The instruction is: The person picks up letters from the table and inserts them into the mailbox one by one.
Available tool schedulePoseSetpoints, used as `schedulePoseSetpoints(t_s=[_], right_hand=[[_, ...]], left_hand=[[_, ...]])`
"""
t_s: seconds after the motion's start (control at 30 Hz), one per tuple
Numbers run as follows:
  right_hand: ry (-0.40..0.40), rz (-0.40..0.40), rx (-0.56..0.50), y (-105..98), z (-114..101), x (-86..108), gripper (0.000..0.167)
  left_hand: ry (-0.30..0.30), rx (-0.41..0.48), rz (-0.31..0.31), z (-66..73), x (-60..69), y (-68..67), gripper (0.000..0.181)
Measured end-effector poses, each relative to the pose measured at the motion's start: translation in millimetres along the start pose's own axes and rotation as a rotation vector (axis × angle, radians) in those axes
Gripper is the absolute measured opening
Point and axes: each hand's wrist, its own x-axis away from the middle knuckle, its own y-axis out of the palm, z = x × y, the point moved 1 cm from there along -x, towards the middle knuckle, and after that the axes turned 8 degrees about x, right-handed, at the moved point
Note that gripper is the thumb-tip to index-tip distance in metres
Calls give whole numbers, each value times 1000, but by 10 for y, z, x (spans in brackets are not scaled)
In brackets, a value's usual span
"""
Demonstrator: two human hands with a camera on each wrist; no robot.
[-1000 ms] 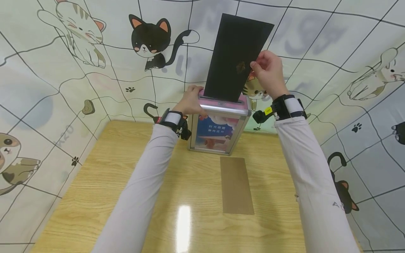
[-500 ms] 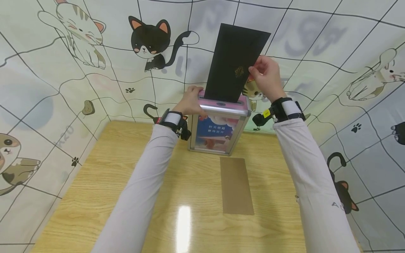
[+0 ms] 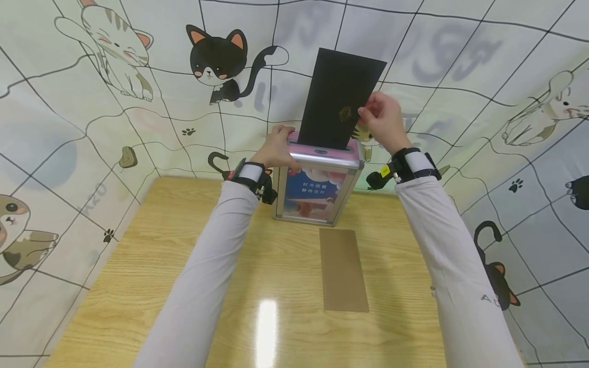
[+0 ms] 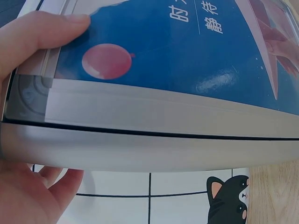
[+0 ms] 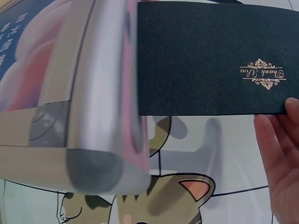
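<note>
A black envelope [image 3: 337, 92] stands in the slot on the pink top of a silver-framed letter box [image 3: 310, 194], its lower end hidden inside. Gold "Thank You" lettering marks the envelope [image 5: 210, 58] in the right wrist view. My right hand [image 3: 384, 118] pinches the envelope's right edge between thumb and fingers, above the box. With my left hand [image 3: 276, 148] I grip the box's upper left corner. In the left wrist view the thumb lies on the front of the box [image 4: 154, 56], and the fingers curl behind its side.
A brown paper envelope or card [image 3: 344, 270] lies flat on the wooden table [image 3: 184, 245] in front of the box. Behind the table and at both sides hangs a white cloth [image 3: 175, 122] printed with grid lines and cartoon cats.
My right hand has moved down with the black envelope, and more of it has gone into the slot. The left hand and the box have stayed put.
</note>
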Motion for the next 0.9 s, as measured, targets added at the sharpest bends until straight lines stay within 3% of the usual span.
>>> schedulePoseSetpoints(t_s=[0.43,0.8,0.9], right_hand=[[14,-66,78,160,130,82,3],[-21,-92,120,327,258,175,5],[-41,-159,157,339,323,200,19]], left_hand=[[12,-7,5,-12,5,0,108],[-5,9,-2,38,42,-14,108],[-6,2,0,30,37,-9,108]])
